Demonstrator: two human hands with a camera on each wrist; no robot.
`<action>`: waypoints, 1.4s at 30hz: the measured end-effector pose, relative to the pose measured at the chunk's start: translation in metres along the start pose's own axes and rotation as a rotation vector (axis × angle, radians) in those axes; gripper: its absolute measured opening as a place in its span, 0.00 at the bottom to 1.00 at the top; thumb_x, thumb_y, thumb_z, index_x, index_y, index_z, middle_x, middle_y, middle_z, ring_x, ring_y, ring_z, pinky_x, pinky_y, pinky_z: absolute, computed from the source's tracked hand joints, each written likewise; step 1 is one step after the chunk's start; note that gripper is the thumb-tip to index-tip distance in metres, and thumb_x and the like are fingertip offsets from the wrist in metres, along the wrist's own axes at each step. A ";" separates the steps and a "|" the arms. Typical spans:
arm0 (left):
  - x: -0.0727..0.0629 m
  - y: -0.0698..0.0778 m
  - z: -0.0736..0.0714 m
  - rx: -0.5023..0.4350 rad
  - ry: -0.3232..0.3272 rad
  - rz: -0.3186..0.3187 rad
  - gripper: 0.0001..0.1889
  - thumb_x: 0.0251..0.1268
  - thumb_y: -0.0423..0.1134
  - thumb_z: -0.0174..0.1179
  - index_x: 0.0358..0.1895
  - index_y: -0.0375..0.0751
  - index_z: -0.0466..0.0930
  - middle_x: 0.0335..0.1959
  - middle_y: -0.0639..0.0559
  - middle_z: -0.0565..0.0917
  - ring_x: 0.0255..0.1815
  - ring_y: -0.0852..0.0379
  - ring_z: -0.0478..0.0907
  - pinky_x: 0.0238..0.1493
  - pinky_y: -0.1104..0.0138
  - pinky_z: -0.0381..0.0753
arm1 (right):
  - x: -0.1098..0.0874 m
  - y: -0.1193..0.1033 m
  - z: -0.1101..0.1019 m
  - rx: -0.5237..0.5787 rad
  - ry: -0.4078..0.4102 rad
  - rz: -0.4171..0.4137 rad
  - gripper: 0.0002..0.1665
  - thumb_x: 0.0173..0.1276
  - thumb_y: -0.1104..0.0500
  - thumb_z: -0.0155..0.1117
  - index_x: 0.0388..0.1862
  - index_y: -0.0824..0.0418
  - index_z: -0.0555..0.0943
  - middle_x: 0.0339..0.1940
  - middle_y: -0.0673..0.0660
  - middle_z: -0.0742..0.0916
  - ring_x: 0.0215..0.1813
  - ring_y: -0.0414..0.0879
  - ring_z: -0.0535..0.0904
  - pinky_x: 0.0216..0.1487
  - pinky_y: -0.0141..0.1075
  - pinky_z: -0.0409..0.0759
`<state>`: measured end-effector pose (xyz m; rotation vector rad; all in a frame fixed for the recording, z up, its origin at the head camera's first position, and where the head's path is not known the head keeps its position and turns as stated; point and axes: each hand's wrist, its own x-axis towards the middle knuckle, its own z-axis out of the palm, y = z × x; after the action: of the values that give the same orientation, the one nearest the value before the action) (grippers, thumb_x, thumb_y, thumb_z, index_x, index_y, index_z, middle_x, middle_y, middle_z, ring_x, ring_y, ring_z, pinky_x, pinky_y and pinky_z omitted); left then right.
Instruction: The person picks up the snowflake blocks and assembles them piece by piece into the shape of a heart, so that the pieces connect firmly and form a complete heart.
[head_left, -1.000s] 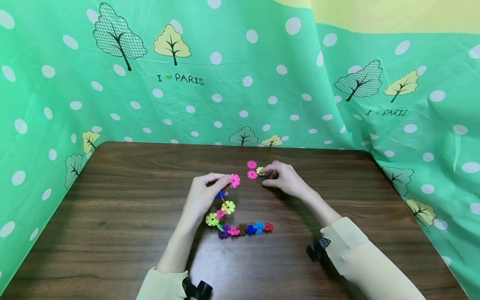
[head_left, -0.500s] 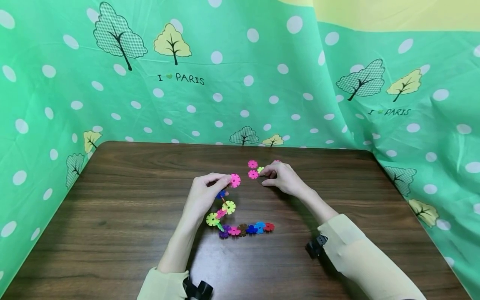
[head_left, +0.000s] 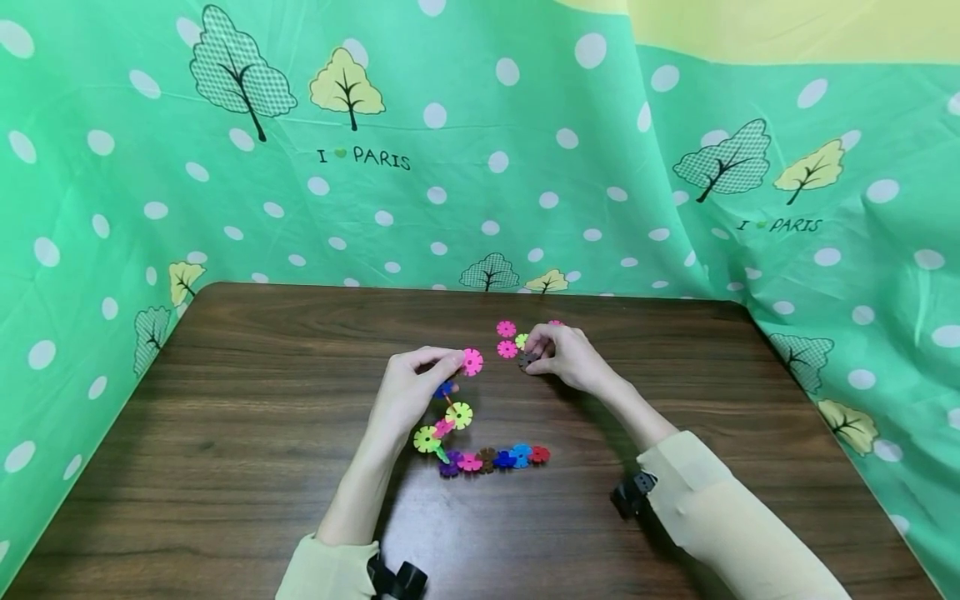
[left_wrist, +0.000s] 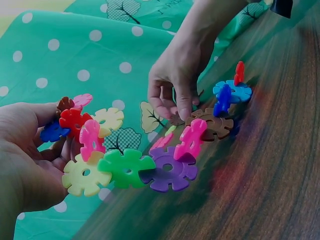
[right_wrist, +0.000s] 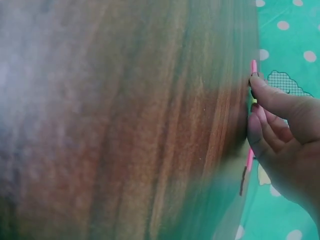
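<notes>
My left hand (head_left: 411,385) pinches the far end of a chain of interlocking plastic snowflake discs, at a pink disc (head_left: 472,362). From there the chain bends through blue, yellow and pink discs, then runs right along the table to a red disc (head_left: 539,454). In the left wrist view, green (left_wrist: 127,169) and purple (left_wrist: 172,170) discs link its middle. My right hand (head_left: 567,358) pinches a dark brown snowflake disc (head_left: 527,362) between thumb and fingers, near the loose pieces.
Loose pink discs (head_left: 506,328) and a yellow-green one (head_left: 521,341) lie at the back of the wooden table (head_left: 262,433); another pink disc (head_left: 555,322) shows behind my right hand. A green polka-dot cloth (head_left: 450,167) hangs behind the table's far edge.
The dark brown disc now shows in my right fingertips, in front of the yellow-green disc, where it did not show before. My left hand and the chain stay nearly still.
</notes>
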<state>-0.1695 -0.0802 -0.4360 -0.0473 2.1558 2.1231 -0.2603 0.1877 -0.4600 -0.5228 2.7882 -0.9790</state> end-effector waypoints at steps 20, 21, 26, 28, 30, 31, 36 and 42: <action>0.002 -0.002 0.001 -0.010 -0.006 0.012 0.10 0.72 0.43 0.65 0.47 0.42 0.91 0.45 0.44 0.91 0.40 0.41 0.89 0.50 0.56 0.88 | -0.026 -0.016 -0.008 0.161 0.122 -0.007 0.06 0.65 0.65 0.74 0.41 0.58 0.88 0.39 0.58 0.90 0.36 0.46 0.84 0.39 0.31 0.83; 0.001 -0.002 0.001 -0.009 -0.005 0.012 0.10 0.72 0.43 0.65 0.47 0.42 0.91 0.45 0.44 0.91 0.40 0.41 0.89 0.50 0.56 0.88 | -0.028 -0.018 -0.008 0.190 0.126 -0.008 0.07 0.65 0.65 0.74 0.42 0.59 0.88 0.40 0.58 0.90 0.37 0.47 0.86 0.40 0.30 0.84; 0.002 -0.002 0.001 0.006 -0.004 0.008 0.10 0.72 0.43 0.65 0.47 0.43 0.91 0.45 0.45 0.91 0.38 0.42 0.88 0.46 0.62 0.87 | -0.037 -0.028 -0.006 0.336 0.141 -0.017 0.09 0.67 0.65 0.73 0.45 0.63 0.89 0.43 0.63 0.91 0.39 0.51 0.90 0.44 0.30 0.87; 0.002 -0.002 0.001 0.014 -0.003 0.004 0.10 0.72 0.44 0.65 0.47 0.44 0.91 0.45 0.45 0.91 0.37 0.41 0.88 0.44 0.64 0.86 | -0.040 -0.033 -0.004 0.374 0.153 -0.022 0.10 0.68 0.64 0.72 0.47 0.63 0.89 0.44 0.65 0.91 0.39 0.51 0.91 0.44 0.30 0.87; 0.001 -0.002 0.001 0.017 -0.003 0.001 0.10 0.73 0.44 0.65 0.47 0.44 0.91 0.45 0.45 0.91 0.37 0.41 0.88 0.44 0.65 0.86 | -0.044 -0.039 -0.001 0.397 0.168 -0.024 0.10 0.68 0.63 0.72 0.47 0.64 0.89 0.44 0.65 0.91 0.39 0.47 0.90 0.44 0.29 0.87; 0.001 -0.002 0.001 0.018 -0.002 0.001 0.10 0.73 0.44 0.65 0.47 0.44 0.91 0.45 0.45 0.91 0.37 0.41 0.88 0.43 0.65 0.86 | -0.045 -0.042 0.001 0.411 0.172 -0.028 0.10 0.69 0.63 0.72 0.47 0.64 0.89 0.44 0.65 0.91 0.38 0.46 0.90 0.44 0.29 0.87; 0.001 -0.001 0.002 0.016 0.004 0.008 0.10 0.72 0.43 0.66 0.47 0.43 0.91 0.44 0.45 0.91 0.36 0.42 0.88 0.41 0.66 0.85 | -0.054 -0.059 0.009 0.449 0.193 -0.055 0.09 0.69 0.62 0.72 0.47 0.62 0.90 0.46 0.62 0.92 0.40 0.40 0.89 0.46 0.29 0.86; 0.001 -0.001 0.002 -0.004 -0.004 0.020 0.10 0.71 0.42 0.66 0.46 0.42 0.91 0.41 0.45 0.91 0.33 0.48 0.87 0.42 0.66 0.85 | -0.057 -0.068 0.018 0.498 0.227 -0.087 0.08 0.69 0.62 0.72 0.45 0.60 0.90 0.46 0.61 0.92 0.44 0.37 0.88 0.48 0.30 0.86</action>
<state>-0.1703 -0.0777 -0.4368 -0.0220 2.1592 2.1369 -0.1838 0.1493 -0.4303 -0.4834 2.5631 -1.7774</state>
